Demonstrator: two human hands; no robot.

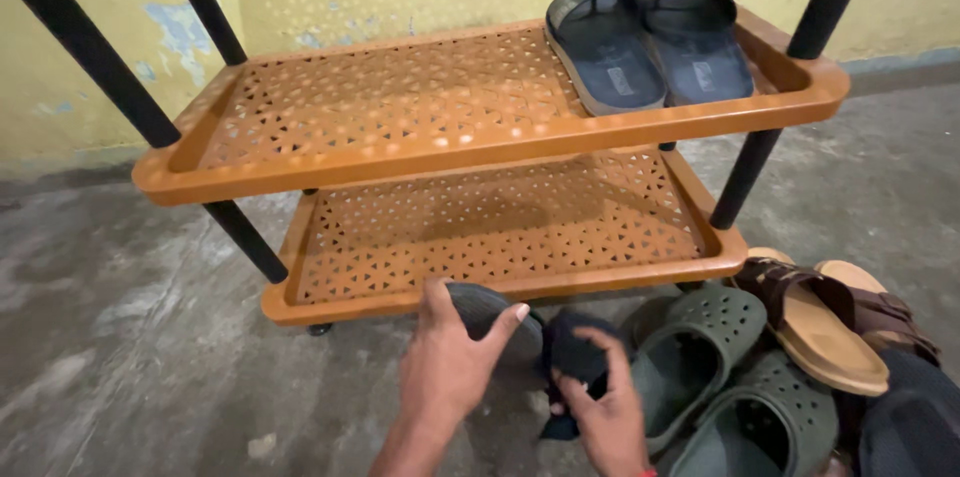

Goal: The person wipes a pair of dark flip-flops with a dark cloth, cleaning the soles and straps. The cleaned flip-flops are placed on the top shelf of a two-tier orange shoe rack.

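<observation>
Gripping a dark slipper (482,309), the left hand (447,369) is closing its fingers and thumb over the rounded end, low in front of the orange shoe rack (500,282). Just to its right, the right hand (603,415) is clamping a second dark slipper (578,352). Further right, green clogs (715,377) and brown sandals (835,322) are lying on the floor. Above, blue sandals (645,42) are sitting on the upper shelf.
</observation>
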